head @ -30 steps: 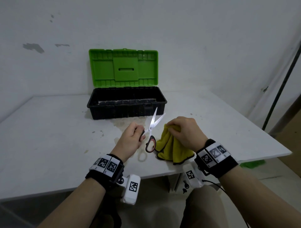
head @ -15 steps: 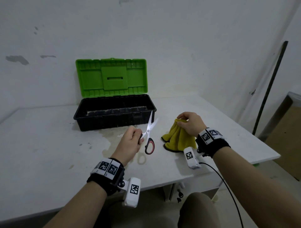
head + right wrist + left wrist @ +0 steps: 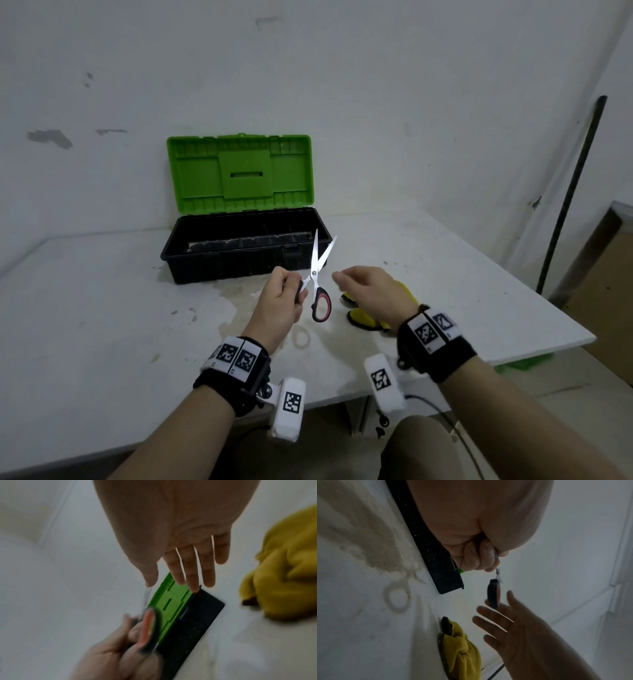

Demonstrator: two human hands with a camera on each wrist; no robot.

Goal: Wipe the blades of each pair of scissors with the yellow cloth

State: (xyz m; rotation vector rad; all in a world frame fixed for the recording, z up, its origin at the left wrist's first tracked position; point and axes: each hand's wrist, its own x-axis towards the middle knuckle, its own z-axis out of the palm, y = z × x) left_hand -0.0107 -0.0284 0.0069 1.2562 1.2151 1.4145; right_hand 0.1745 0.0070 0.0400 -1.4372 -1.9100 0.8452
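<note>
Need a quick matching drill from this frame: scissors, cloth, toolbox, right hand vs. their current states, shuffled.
Things:
1. scissors
2. yellow cloth
3. toolbox
4. right hand

States:
A. lid up, standing on the table
B. empty, fingers straight
C. blades apart, one handle held by the left hand
D. lying crumpled on the table

Pairs: 1-C, 2-D, 3-A, 4-B

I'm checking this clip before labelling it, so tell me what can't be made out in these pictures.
- Head view: the toolbox floor is dark, so any contents are unclear.
- Head view: the right hand covers most of the yellow cloth.
- Left wrist view: the left hand hides one scissors handle; the blades are edge-on and too thin.
- Right wrist view: motion blur smears the scissors.
- No second pair of scissors shows anywhere.
</note>
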